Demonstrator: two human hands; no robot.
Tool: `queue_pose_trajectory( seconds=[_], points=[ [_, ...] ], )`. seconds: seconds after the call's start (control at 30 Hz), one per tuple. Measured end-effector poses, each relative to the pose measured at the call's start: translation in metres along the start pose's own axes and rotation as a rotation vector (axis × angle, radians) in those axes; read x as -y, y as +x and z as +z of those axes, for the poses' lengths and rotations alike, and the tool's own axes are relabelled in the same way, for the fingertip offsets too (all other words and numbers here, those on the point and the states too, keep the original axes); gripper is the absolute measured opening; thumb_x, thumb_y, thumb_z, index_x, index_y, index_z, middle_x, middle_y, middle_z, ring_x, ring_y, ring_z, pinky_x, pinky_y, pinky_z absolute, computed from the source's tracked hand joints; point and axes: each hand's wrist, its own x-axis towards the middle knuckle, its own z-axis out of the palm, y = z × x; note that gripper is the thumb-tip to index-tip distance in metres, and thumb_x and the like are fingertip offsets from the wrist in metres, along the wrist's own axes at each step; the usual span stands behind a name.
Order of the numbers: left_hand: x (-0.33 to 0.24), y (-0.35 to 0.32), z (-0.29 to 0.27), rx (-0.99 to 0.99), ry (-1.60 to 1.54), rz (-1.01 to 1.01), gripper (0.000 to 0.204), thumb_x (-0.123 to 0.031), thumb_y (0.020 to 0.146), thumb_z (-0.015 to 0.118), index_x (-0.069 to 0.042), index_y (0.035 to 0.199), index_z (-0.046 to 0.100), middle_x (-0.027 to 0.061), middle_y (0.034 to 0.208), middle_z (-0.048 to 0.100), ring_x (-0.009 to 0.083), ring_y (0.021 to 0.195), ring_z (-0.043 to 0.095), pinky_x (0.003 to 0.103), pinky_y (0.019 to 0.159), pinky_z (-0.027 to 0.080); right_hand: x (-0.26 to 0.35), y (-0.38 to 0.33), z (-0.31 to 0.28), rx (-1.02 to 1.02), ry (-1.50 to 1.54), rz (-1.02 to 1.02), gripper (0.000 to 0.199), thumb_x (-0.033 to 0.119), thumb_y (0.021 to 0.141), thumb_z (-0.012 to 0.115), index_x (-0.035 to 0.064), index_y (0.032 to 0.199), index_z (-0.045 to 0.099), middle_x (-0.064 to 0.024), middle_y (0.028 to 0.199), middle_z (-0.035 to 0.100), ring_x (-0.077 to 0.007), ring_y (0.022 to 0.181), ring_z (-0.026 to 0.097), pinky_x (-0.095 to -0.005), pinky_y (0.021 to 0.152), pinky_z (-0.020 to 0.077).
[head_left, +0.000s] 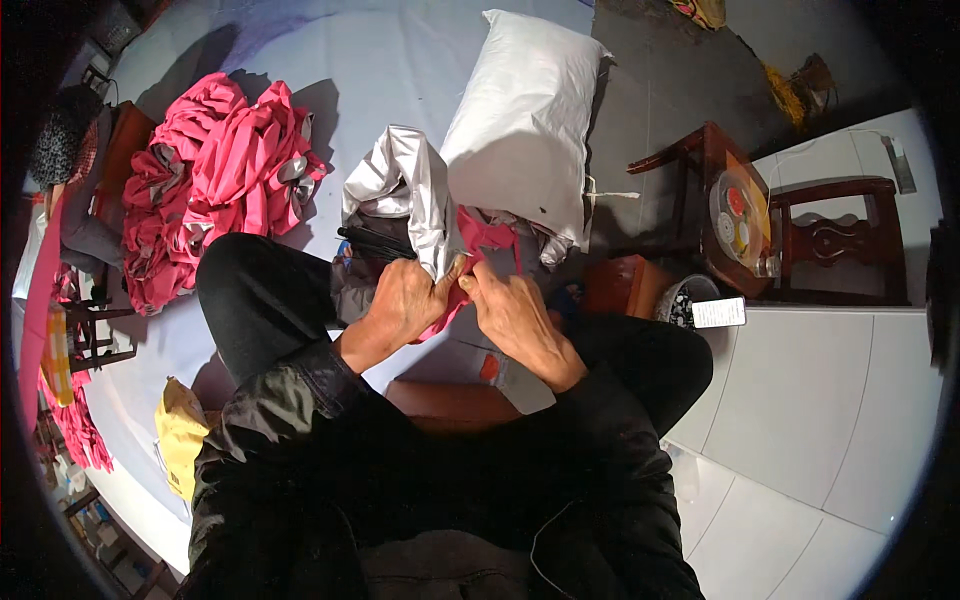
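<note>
Above my lap, my left hand [402,305] pinches the edge of a silver-and-pink coated cloth [424,212]. My right hand [515,322] closes on the same cloth right beside it, thumbs nearly touching. The silver side stands up in a loose fold beyond my hands, while pink shows between and below them. A bundle of thin black strips [375,243] lies by the fold, just past my left hand. What exactly sits between my fingertips is hidden.
A big pink cloth heap [235,165] lies far left, and a stuffed white sack [525,115] far right. Wooden chairs [840,235], a box [628,288] and a patterned bin [688,300] stand at right. A yellow bag [180,432] is near left. Another person sits at the left edge.
</note>
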Motion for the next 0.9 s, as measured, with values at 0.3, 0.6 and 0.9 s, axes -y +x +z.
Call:
queue_pose_trajectory(
  seconds=[0.3, 0.6, 0.9],
  points=[
    [-0.001, 0.004, 0.007, -0.102, -0.199, -0.037, 0.042, -0.010, 0.090, 0.059, -0.007, 0.130, 0.066, 0.0149, 0.060, 0.057, 0.0306, 0.049, 0.059, 0.041, 0.044, 0.045, -0.006, 0.001, -0.007, 0.078, -0.180, -0.089, 0.021, 0.016, 0.097, 0.062, -0.0001, 0.095, 0.050, -0.0215, 0.071, 0.062, -0.0411, 0.065, 0.065, -0.0470, 0.054, 0.0488],
    [-0.004, -0.002, 0.007, 0.008, 0.005, 0.010, 0.040, -0.010, 0.091, 0.058, -0.008, 0.131, 0.067, 0.0145, 0.062, 0.059, 0.0308, 0.049, 0.059, 0.041, 0.044, 0.044, -0.006, -0.003, 0.002, 0.067, -0.107, -0.048, 0.020, 0.015, 0.097, 0.061, -0.0020, 0.097, 0.051, -0.0223, 0.071, 0.062, -0.0412, 0.065, 0.064, -0.0481, 0.054, 0.0485],
    [-0.002, 0.004, 0.005, -0.057, -0.043, -0.022, 0.037, -0.011, 0.094, 0.057, -0.007, 0.128, 0.067, 0.0165, 0.062, 0.059, 0.0318, 0.050, 0.060, 0.042, 0.044, 0.045, 0.000, 0.002, -0.007, 0.045, -0.116, -0.028, 0.019, 0.016, 0.099, 0.060, -0.0008, 0.096, 0.051, -0.0216, 0.066, 0.061, -0.0413, 0.062, 0.064, -0.0480, 0.053, 0.0477]
  ],
)
